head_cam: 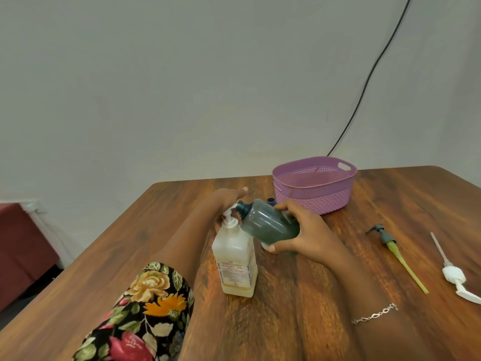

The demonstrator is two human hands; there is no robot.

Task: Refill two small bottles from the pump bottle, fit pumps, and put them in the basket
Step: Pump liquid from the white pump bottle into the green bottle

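The pale pump bottle (235,259) stands upright on the wooden table (312,295). My left hand (223,199) lies flat on its white pump head, fingers straight. My right hand (304,230) grips a small dark green bottle (268,222), tilted so that its open neck sits at the pump's nozzle. Behind this bottle a purple bottle top (271,201) shows, mostly hidden. The purple basket (315,196) stands at the back. A dark green pump with a yellow tube (395,251) and a white pump (451,272) lie on the table at the right.
A black cable (369,74) runs down the grey wall behind the basket. A dark red piece of furniture (20,246) stands left of the table. The table's left edge runs diagonally beside my left sleeve.
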